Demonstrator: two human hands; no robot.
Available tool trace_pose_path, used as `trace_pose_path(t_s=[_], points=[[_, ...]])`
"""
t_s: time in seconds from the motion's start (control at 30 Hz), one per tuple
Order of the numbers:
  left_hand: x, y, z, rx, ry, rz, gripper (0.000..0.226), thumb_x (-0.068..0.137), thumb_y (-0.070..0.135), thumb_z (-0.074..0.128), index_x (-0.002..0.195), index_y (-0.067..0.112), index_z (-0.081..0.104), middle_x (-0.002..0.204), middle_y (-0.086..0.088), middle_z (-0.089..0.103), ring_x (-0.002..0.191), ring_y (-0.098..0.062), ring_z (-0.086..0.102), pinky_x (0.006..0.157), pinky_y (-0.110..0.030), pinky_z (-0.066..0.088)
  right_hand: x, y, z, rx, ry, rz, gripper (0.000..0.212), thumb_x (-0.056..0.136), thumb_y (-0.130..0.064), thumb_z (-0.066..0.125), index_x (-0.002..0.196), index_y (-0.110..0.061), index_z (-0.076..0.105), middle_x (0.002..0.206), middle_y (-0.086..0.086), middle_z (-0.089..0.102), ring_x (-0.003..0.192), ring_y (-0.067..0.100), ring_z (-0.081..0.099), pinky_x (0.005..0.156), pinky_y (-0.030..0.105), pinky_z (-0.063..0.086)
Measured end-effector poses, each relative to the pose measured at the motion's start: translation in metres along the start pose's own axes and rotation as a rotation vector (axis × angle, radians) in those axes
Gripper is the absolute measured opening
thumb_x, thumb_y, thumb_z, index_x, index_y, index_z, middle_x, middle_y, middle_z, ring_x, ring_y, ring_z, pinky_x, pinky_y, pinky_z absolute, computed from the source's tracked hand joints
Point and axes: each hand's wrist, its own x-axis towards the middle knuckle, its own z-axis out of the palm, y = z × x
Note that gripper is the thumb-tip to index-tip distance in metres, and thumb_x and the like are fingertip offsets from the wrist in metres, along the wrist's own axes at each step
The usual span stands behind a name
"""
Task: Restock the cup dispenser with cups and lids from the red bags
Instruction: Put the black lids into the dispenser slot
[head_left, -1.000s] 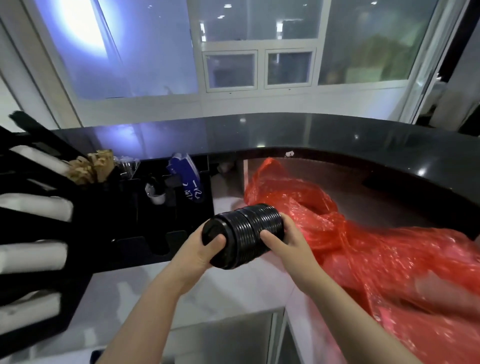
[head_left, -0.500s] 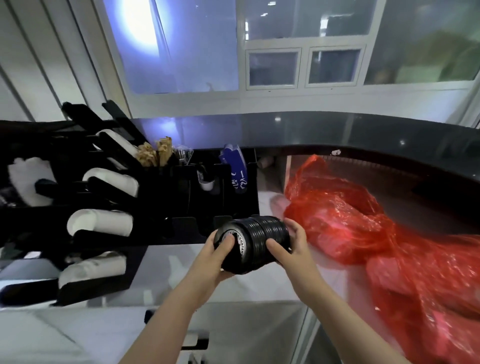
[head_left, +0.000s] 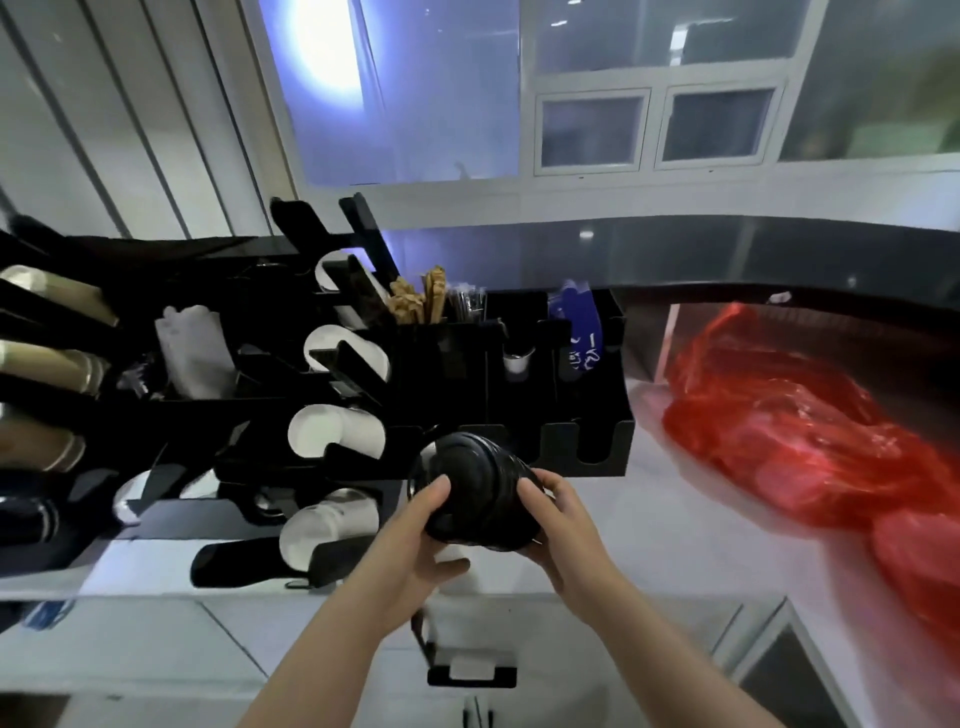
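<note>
I hold a stack of black lids (head_left: 480, 491) on its side between both hands, just in front of the black cup dispenser (head_left: 447, 384). My left hand (head_left: 415, 540) grips the stack's near end from the left. My right hand (head_left: 558, 519) grips its far end from the right. The dispenser's slots at the left hold several stacks of white cups (head_left: 332, 431) lying on their sides. A crumpled red bag (head_left: 795, 431) lies on the white counter to the right, with round red-tinted shapes showing through it.
The dispenser's top bins hold wooden stirrers (head_left: 421, 301), straws and a blue packet (head_left: 579, 332). Brown cup stacks (head_left: 47, 364) sit at the far left. A dark curved counter ledge (head_left: 727, 260) runs behind. A black drawer handle (head_left: 470, 675) is below the white counter (head_left: 649, 525).
My view has swung left and the dispenser now fills the left half. Both hands carried the lid stack left, away from the red bag and up to the dispenser's front.
</note>
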Motion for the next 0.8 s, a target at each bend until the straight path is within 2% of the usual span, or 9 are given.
trace_pose_path(t_s=[0.13,0.2,0.3,0.37,0.47,0.57,0.67,0.73,0.8], points=[[0.006,0.005,-0.020,-0.026,-0.036,-0.004,0.066,0.072,0.057,0.066,0.130,0.028,0.054,0.127,-0.001,0.063,0.122,-0.019,0.055,0.103,-0.051,0.040,0.004,0.003,0.019,-0.006,0.046,-0.038,0.073,0.061,-0.055,0.075,0.123,-0.023,0.052,0.113,0.001,0.067,0.100,0.015,0.068,0.076,0.031,0.057],[0.012,0.004,-0.026,-0.066,-0.051,-0.002,0.073,0.065,0.058,0.067,0.130,0.028,0.053,0.126,-0.002,0.064,0.120,-0.020,0.057,0.099,-0.049,0.043,0.008,0.004,0.025,-0.041,0.089,-0.064,0.066,0.072,-0.048,0.072,0.128,-0.027,0.047,0.118,-0.002,0.064,0.103,0.013,0.066,0.075,0.028,0.057],[0.025,0.001,-0.031,-0.149,-0.070,-0.014,0.072,0.069,0.056,0.066,0.132,0.027,0.051,0.126,-0.004,0.064,0.117,-0.020,0.060,0.093,-0.046,0.047,0.018,0.002,0.026,-0.104,0.140,-0.105,0.046,0.087,-0.035,0.067,0.127,-0.034,0.045,0.125,-0.008,0.058,0.110,0.010,0.061,0.084,0.035,0.057],[0.038,0.003,-0.031,-0.176,-0.068,-0.019,0.067,0.072,0.055,0.066,0.131,0.026,0.054,0.125,-0.004,0.065,0.115,-0.019,0.062,0.090,-0.045,0.048,0.026,-0.003,0.023,-0.129,0.137,-0.137,0.045,0.083,-0.038,0.069,0.122,-0.039,0.048,0.123,-0.006,0.059,0.110,0.012,0.061,0.090,0.042,0.056],[0.063,0.013,-0.024,-0.186,-0.046,-0.005,0.064,0.067,0.054,0.069,0.123,0.025,0.060,0.119,-0.004,0.068,0.108,-0.018,0.065,0.088,-0.044,0.049,0.046,-0.016,0.014,-0.145,0.120,-0.163,0.043,0.074,-0.043,0.068,0.115,-0.038,0.056,0.118,0.002,0.063,0.109,0.020,0.063,0.091,0.048,0.054],[0.094,0.026,-0.004,-0.216,-0.006,-0.003,0.064,0.066,0.050,0.068,0.124,0.023,0.059,0.118,-0.005,0.068,0.109,-0.022,0.064,0.089,-0.043,0.050,0.075,-0.032,-0.004,-0.183,0.138,-0.191,0.035,0.082,-0.037,0.069,0.115,-0.032,0.061,0.115,0.002,0.066,0.109,0.020,0.063,0.093,0.049,0.053],[0.126,0.036,0.022,-0.261,0.022,0.002,0.066,0.063,0.048,0.065,0.125,0.024,0.058,0.111,-0.004,0.071,0.098,-0.020,0.069,0.070,-0.037,0.056,0.106,-0.054,-0.031,-0.240,0.161,-0.227,0.031,0.088,-0.028,0.066,0.119,-0.024,0.062,0.115,0.001,0.067,0.110,0.016,0.063,0.097,0.040,0.051],[0.147,0.042,0.037,-0.234,0.038,0.009,0.069,0.060,0.050,0.067,0.124,0.028,0.058,0.109,-0.001,0.072,0.096,-0.019,0.070,0.075,-0.041,0.054,0.125,-0.068,-0.048,-0.287,0.152,-0.235,0.030,0.089,-0.027,0.065,0.119,-0.022,0.063,0.114,-0.001,0.068,0.107,0.013,0.065,0.093,0.030,0.052],[0.168,0.048,0.049,-0.180,0.059,0.016,0.070,0.056,0.052,0.069,0.122,0.031,0.058,0.110,0.001,0.072,0.099,-0.021,0.069,0.083,-0.045,0.050,0.141,-0.079,-0.065,-0.301,0.131,-0.202,0.030,0.091,-0.026,0.063,0.121,-0.018,0.064,0.112,0.000,0.070,0.103,0.012,0.067,0.091,0.030,0.053]])
